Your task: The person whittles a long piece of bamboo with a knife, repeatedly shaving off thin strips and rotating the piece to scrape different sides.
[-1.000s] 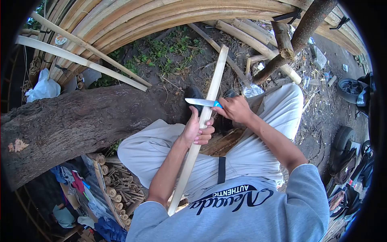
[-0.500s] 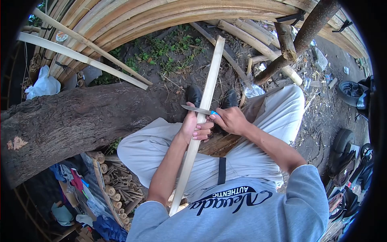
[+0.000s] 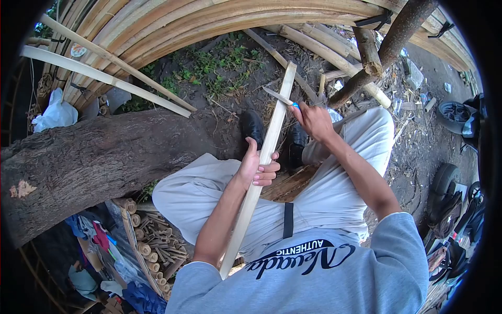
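A long, pale bamboo strip (image 3: 278, 111) slants from my waist out past my boots. Wrapped round its middle is my left hand (image 3: 256, 167), with the thumb pointing up along the edge. My right hand (image 3: 315, 121) grips a knife (image 3: 278, 96) by its blue handle, most of which the fingers hide. The blade lies across the upper part of the strip, its tip pointing to the left. Below the strip are my black boots (image 3: 253, 128) and my legs in light trousers (image 3: 193, 180).
A thick tree trunk (image 3: 94, 157) lies to the left. Long bamboo slats (image 3: 219, 26) are bundled along the top. A dark branch post (image 3: 392, 52) rises at upper right. Cut bamboo pieces (image 3: 162, 240) are stacked at lower left. Wheels (image 3: 444, 183) stand at far right.
My right hand has moved the knife up along the strip, away from my left hand. The strip's far end sits slightly lower and further right in view.
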Action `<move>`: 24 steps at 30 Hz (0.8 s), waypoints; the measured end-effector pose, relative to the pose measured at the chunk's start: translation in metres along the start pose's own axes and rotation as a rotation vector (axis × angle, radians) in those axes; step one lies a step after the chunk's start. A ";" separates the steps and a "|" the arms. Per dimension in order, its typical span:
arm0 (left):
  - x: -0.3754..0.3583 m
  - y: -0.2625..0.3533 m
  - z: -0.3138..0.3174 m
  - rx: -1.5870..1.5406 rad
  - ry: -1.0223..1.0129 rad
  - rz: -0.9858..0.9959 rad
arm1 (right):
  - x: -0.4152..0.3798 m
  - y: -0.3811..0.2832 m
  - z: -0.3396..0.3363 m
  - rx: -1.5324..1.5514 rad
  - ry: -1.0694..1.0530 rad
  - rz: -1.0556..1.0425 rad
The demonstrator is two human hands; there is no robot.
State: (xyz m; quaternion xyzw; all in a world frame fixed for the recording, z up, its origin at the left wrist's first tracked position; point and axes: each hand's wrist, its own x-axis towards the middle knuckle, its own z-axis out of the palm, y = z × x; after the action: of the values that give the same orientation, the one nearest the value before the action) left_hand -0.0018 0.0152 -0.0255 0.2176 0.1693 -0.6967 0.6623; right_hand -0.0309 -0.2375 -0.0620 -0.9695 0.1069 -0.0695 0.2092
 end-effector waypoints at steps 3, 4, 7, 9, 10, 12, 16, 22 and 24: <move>0.005 0.006 -0.001 -0.035 -0.032 -0.017 | -0.008 -0.015 0.006 0.554 0.008 0.320; 0.006 0.007 -0.001 -0.038 -0.034 -0.008 | -0.008 -0.020 0.009 0.651 -0.005 0.506; 0.007 0.004 0.005 0.090 0.085 0.011 | -0.014 -0.044 -0.006 0.881 -0.110 0.617; 0.011 -0.001 0.013 0.250 0.219 0.034 | -0.016 -0.056 -0.011 0.937 -0.111 0.679; 0.013 -0.003 0.018 0.284 0.279 0.034 | -0.018 -0.066 -0.010 1.037 -0.053 0.692; 0.017 -0.006 0.023 0.301 0.312 0.026 | -0.021 -0.072 -0.003 1.177 0.001 0.736; 0.021 -0.005 0.009 0.273 0.184 0.023 | -0.016 -0.066 0.006 1.358 0.033 0.799; 0.011 -0.025 0.025 0.384 0.223 0.159 | 0.000 -0.041 0.011 1.283 0.083 0.735; -0.004 -0.030 0.029 0.423 0.226 0.058 | 0.002 -0.036 0.009 1.209 0.092 0.731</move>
State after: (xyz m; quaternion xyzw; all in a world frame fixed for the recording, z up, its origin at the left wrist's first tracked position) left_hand -0.0338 0.0056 -0.0002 0.4326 0.0864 -0.6686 0.5986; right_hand -0.0208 -0.2027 -0.0549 -0.5817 0.3770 -0.0830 0.7159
